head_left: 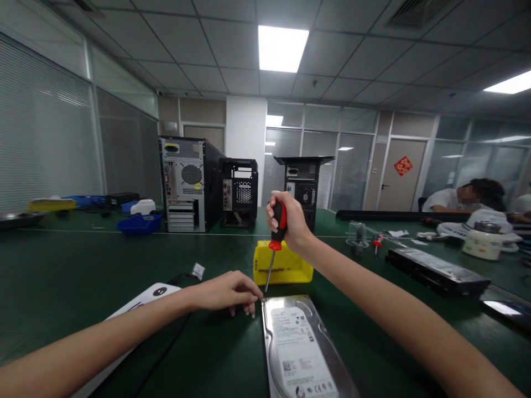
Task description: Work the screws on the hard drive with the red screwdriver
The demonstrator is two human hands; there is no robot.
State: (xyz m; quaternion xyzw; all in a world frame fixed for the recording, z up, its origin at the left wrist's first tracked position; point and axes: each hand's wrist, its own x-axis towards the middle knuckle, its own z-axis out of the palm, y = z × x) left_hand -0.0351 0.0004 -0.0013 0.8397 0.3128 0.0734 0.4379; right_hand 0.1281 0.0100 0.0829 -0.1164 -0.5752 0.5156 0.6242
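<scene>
A hard drive (301,354) with a silver case and white label lies on the green table, its long side pointing away from me. My right hand (288,218) is wrapped round the red-and-black handle of a screwdriver (277,235). The shaft slants down, its tip at the drive's far left corner. Beside that corner, my left hand (232,292) rests with loosely bent fingers apart, the index fingertip close to the screwdriver's tip. I cannot make out a screw there. Just behind the drive stands a yellow bin (284,265) with small dark pieces inside.
Computer cases (186,185) stand at the back. A white power strip (136,304) with a black cable lies at left, near a blue bin (139,224). On the right are another drive-like unit (437,271), a phone (508,312), a pot (483,240) and a person (448,196).
</scene>
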